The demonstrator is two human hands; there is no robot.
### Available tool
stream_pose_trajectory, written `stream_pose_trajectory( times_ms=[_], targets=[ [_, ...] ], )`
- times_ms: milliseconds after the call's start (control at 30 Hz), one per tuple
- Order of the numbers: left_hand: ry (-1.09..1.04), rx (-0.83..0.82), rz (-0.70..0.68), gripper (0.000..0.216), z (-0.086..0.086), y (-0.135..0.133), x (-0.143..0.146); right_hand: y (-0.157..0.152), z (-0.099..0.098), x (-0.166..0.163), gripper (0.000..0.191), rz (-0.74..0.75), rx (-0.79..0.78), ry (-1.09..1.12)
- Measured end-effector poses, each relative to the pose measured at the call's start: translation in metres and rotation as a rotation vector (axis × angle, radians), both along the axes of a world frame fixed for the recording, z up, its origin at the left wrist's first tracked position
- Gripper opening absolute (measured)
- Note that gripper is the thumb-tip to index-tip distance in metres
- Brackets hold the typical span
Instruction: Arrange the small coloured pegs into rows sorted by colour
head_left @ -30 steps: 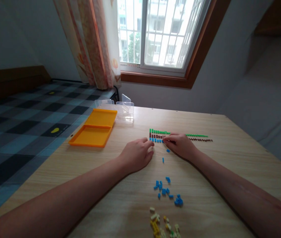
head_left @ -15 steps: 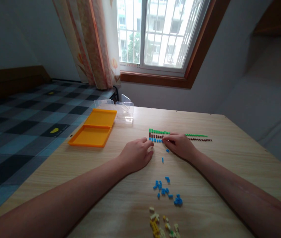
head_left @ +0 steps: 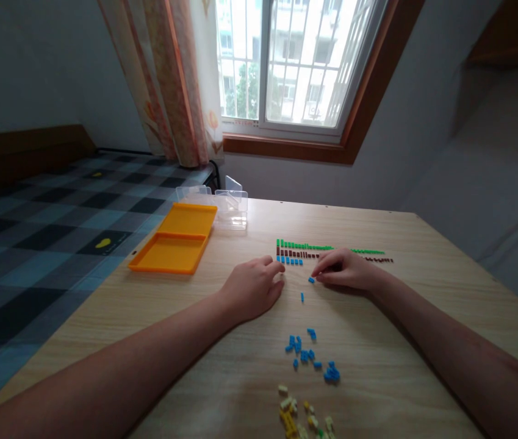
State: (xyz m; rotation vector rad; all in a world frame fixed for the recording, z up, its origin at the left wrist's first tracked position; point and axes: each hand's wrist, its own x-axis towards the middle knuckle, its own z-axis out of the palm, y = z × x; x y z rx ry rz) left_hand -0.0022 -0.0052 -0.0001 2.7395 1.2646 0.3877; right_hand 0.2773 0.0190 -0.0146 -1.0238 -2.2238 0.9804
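Note:
My right hand (head_left: 348, 268) hovers low over the table, thumb and index finger parted. Just off its fingertips lies a single blue toy brick (head_left: 311, 280). My left hand (head_left: 254, 286) rests on the wood with its fingers loosely curved and apart, by the left end of a short row of blue bricks (head_left: 289, 261). Behind that row run a line of brown bricks (head_left: 290, 253) and a line of green bricks (head_left: 298, 246), both partly covered by my right hand. Another blue brick (head_left: 302, 297) lies closer to me.
A loose group of blue bricks (head_left: 304, 355) lies between my forearms, with yellow and cream bricks (head_left: 288, 422) nearer me. An open orange case (head_left: 167, 253) and clear plastic boxes (head_left: 232, 213) stand at the back left. A checked bed (head_left: 57, 244) adjoins the table.
My right hand has drawn away from the blue row, to the right and slightly toward me, near the loose blue brick. The row's right end now shows. My left hand stays in place.

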Motion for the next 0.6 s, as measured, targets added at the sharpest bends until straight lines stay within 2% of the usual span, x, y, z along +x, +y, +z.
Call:
stream_pose_trajectory(
  times_ms=[167,400,600],
  targets=[
    [-0.004,0.002,0.008,0.025,0.001,-0.001,0.001,0.000,-0.002,-0.003,0.021,0.015,0.071,-0.077],
    [-0.008,0.013,-0.006,0.026,0.000,-0.001,0.001,-0.002,-0.008,-0.018,0.016,-0.241,0.221,-0.125],
    [0.001,0.002,0.001,0.026,0.000,-0.001,0.001,0.001,-0.014,-0.019,0.015,-0.333,0.289,-0.126]
  ],
)
